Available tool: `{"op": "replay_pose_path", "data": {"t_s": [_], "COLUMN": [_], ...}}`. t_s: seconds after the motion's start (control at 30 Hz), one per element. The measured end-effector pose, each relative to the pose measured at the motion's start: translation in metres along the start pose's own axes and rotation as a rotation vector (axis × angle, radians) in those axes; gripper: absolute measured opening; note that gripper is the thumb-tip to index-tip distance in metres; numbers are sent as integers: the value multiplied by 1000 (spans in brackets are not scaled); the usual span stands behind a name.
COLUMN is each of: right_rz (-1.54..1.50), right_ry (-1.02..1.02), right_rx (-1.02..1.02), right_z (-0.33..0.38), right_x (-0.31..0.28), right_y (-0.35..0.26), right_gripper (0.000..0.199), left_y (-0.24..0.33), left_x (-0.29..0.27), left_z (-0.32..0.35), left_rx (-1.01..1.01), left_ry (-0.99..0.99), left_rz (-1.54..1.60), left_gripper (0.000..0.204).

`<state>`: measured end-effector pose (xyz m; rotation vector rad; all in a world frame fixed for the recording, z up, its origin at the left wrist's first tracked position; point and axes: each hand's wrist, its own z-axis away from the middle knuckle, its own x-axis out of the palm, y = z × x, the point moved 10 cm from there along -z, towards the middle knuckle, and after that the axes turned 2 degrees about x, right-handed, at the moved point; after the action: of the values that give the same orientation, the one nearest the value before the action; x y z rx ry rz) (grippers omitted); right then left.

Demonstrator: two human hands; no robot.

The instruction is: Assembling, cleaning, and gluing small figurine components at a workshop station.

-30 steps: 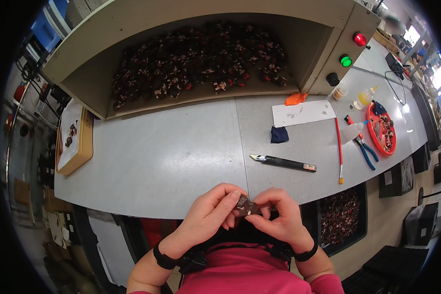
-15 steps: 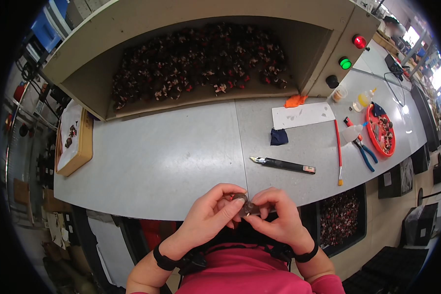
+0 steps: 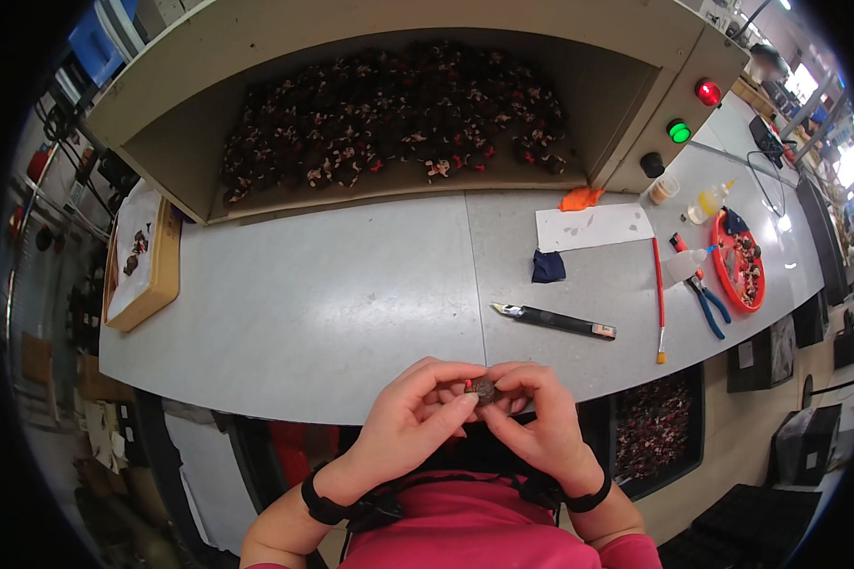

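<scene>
Little has shifted since earlier: left hand (image 3: 413,417) and right hand (image 3: 531,422) still pinch a small dark round part (image 3: 485,389) together at the desk (image 3: 332,313) edge.

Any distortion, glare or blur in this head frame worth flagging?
Head view: strong fisheye bend along the table edge, dark rim all round; bright glare at far right; left hand and right hand sharp, the small dark part tiny.
</scene>
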<state>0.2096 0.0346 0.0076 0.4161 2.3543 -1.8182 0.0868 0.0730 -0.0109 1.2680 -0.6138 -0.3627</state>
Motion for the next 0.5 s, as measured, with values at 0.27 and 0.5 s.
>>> {"op": "replay_pose_path", "data": {"t_s": [0.27, 0.5], "right_rz": [47, -80], "right_ry": [10, -5], "right_rx": [-3, 72], "right_z": [-1, 5], "right_x": [-5, -3], "right_y": [2, 3], "right_gripper": [30, 30], "left_y": [4, 34], "left_x": [3, 16], "left_z": [-2, 3], "left_rx": [48, 384], "left_ry": [-60, -19], "left_rz": [-55, -488], "left_gripper": [29, 33]}}
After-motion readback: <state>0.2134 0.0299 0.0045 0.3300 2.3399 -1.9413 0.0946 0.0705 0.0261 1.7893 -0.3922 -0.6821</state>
